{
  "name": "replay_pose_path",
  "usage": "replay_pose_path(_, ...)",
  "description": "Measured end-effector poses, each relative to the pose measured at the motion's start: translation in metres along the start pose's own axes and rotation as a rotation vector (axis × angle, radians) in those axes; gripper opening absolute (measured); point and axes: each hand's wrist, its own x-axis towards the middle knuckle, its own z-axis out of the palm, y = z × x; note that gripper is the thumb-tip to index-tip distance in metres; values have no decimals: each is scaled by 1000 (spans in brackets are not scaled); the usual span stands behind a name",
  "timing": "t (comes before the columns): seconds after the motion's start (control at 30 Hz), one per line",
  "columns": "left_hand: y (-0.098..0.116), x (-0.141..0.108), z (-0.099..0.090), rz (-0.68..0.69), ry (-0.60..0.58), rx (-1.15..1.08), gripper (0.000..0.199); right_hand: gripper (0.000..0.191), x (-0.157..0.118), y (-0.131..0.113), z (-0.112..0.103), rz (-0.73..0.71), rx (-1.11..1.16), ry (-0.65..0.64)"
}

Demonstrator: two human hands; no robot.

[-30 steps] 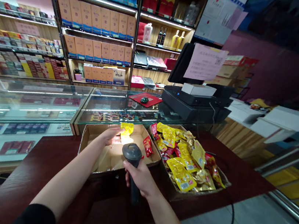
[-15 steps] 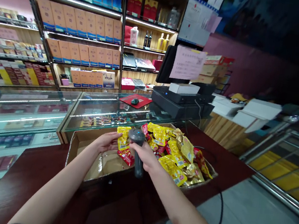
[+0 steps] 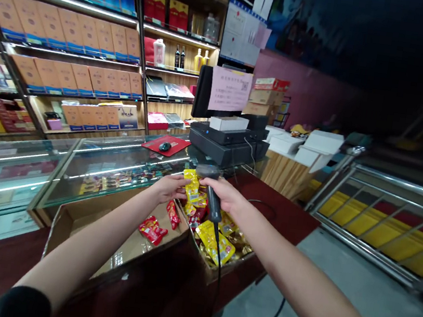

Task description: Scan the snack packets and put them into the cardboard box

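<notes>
My left hand (image 3: pixel 170 188) pinches a yellow snack packet (image 3: pixel 191 183) by its edge. A dark handheld barcode scanner (image 3: pixel 213 205) is gripped in my right hand (image 3: pixel 227 194), its head close to that packet and its cable hanging down. Below both hands, a cardboard box (image 3: pixel 211 275) holds a pile of yellow, red and gold packets, partly hidden by my right hand and the scanner. To its left stands a shallow cardboard box (image 3: pixel 63 221) with two red packets (image 3: pixel 153 230) showing on its bottom; my left forearm hides part of it.
Both boxes stand on a dark red table (image 3: pixel 283 210). Behind it is a glass counter (image 3: pixel 117 156) with a mouse (image 3: pixel 165 146) on a red mat, and a monitor (image 3: pixel 203 92). Shelves of boxes line the wall. A metal railing (image 3: pixel 386 204) is at the right.
The view has turned right. My hands, with packet and scanner, have shifted from the left box's side toward over the packet pile. A second red packet shows in the left box.
</notes>
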Motion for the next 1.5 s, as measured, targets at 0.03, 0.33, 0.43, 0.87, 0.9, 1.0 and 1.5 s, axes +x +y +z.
replay_pose_path(0.03,0,10,11,0,-1,8,32,11,1,-3,-10,-11,10,19)
replay_pose_path(0.33,5,53,63,54,118,282,39,9,5,-13,-57,-19,31,155)
replay_pose_path(0.43,10,52,52,95,180,290,41,5,3,-17,-55,-51,33,152)
replay_pose_path(0.87,-3,-6,-35,50,243,176,39,6,-5,12,35,22,-92,-79)
replay_pose_path(0.9,-8,-15,-44,37,255,179,40,7,-3,18,45,63,-108,-110)
replay_pose_path(1.0,-24,-39,-73,-17,285,191,41,12,5,39,71,223,-172,-196)
replay_pose_path(1.5,-85,-89,-118,-318,146,323,12,9,43,96,108,552,-411,-363)
